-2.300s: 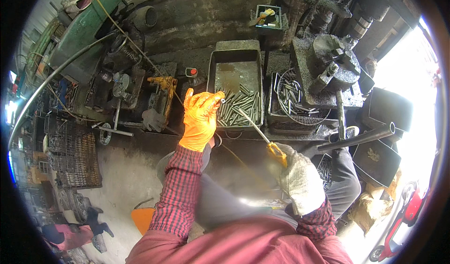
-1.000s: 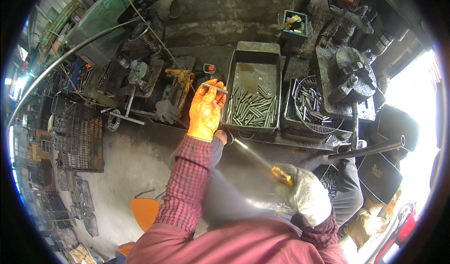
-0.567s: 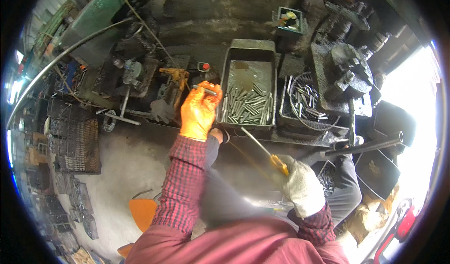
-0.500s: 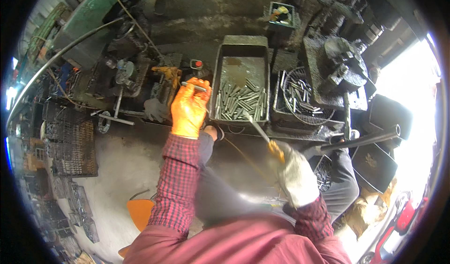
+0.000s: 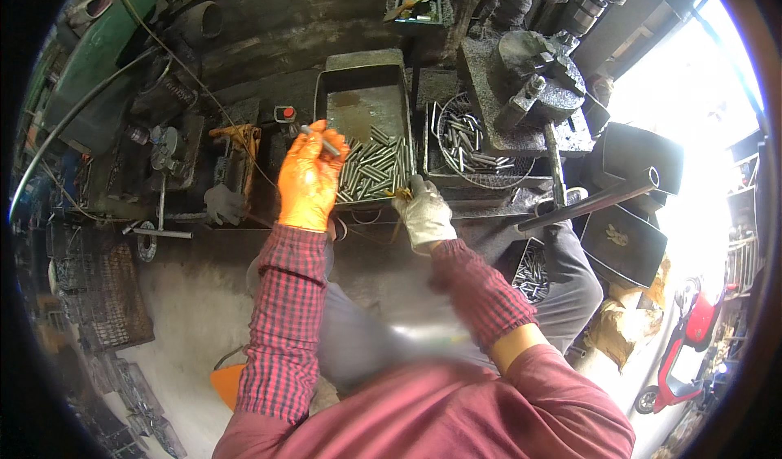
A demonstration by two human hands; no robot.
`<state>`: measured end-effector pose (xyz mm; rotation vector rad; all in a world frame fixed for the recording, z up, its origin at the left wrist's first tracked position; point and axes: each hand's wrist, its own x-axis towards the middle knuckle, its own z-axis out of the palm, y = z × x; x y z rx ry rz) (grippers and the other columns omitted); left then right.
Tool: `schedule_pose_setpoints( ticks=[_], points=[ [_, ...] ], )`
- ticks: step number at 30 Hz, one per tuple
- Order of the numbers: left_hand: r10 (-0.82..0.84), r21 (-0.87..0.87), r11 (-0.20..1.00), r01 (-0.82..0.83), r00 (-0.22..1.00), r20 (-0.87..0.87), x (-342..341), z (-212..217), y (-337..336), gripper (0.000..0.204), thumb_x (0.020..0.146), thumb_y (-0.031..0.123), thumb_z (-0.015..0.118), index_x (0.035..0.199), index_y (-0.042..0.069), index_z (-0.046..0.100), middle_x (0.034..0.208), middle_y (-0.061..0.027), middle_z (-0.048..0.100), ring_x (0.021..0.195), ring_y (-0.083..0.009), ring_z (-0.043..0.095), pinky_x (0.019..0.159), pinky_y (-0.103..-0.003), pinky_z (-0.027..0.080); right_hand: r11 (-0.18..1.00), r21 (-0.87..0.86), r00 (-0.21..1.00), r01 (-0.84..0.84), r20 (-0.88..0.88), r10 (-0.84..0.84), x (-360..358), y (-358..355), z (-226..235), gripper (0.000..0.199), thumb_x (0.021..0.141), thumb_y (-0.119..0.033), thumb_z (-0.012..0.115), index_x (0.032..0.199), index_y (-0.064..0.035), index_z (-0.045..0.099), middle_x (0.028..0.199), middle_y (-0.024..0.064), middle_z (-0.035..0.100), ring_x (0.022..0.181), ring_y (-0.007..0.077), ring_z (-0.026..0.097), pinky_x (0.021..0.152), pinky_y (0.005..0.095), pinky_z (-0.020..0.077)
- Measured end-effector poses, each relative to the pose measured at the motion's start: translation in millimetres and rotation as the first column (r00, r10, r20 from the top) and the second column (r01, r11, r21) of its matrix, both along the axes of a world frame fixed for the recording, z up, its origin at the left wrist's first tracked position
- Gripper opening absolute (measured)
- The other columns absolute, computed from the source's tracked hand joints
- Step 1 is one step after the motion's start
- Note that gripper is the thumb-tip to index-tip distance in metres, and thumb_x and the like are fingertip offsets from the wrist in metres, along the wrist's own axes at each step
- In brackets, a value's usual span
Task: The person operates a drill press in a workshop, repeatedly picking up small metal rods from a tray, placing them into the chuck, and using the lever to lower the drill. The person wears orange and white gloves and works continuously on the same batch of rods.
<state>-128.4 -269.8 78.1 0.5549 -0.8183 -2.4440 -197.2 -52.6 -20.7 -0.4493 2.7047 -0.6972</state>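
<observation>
My left hand [image 5: 303, 184], in an orange glove, is closed on a short metal rod [image 5: 323, 140] above the left side of a deep metal tray [image 5: 364, 58]. Many similar rods [image 5: 379, 166] lie loose in the near half of that tray. At the tray's near right corner is my right hand [image 5: 425, 215], in a pale grey work glove. A yellowish bit shows by its fingertips; whether the fingers hold anything is hidden.
A round wire basket [image 5: 487, 180] of rods stands right of the tray, below a heavy machine fixture [image 5: 542, 76]. A thick pipe [image 5: 595, 201] juts out at right. Left are a clamp-like machine [image 5: 169, 151] and a grey glove [image 5: 222, 205]. More rods [image 5: 532, 272] sit near my right knee.
My right hand has moved forward to the tray's near corner; the long pale piece it held no longer shows. The left hand still holds its rod. The view has shifted rightward.
</observation>
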Motion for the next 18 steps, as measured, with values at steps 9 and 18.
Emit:
schedule_pose_setpoints(
  ticks=[9, 18],
  points=[
    [-0.688, 0.115, 0.711, 0.693, 0.653, 0.318, -33.1, -61.3, 153.7, 0.023, 0.107, 0.014, 0.064, 0.124, -0.002, 0.065, 0.105, -0.0191, 0.073, 0.093, -0.0328, 0.076, 0.081, -0.045, 0.067, 0.961, -0.198, 0.980, 0.194, 0.085, -0.180, 49.8, 151.3, -9.5, 0.070, 0.092, -0.035, 0.082, 0.151, -0.0077, 0.058, 0.137, 0.0210, 0.071, 0.123, 0.0379, 0.071, 0.105, 0.0444, 0.0568],
    [-0.743, 0.012, 0.663, 0.749, 0.655, 0.137, -139.4, -184.4, 172.7, 0.012, 0.108, 0.006, 0.057, 0.113, -0.002, 0.062, 0.108, -0.0171, 0.070, 0.102, -0.0310, 0.070, 0.089, -0.045, 0.061, 0.879, -0.208, 0.868, 0.428, 0.367, -0.336, 91.5, 224.9, 32.6, 0.072, 0.099, -0.030, 0.078, 0.162, -0.0123, 0.049, 0.134, 0.0139, 0.075, 0.122, 0.0277, 0.072, 0.107, 0.0371, 0.0550]
  ],
)
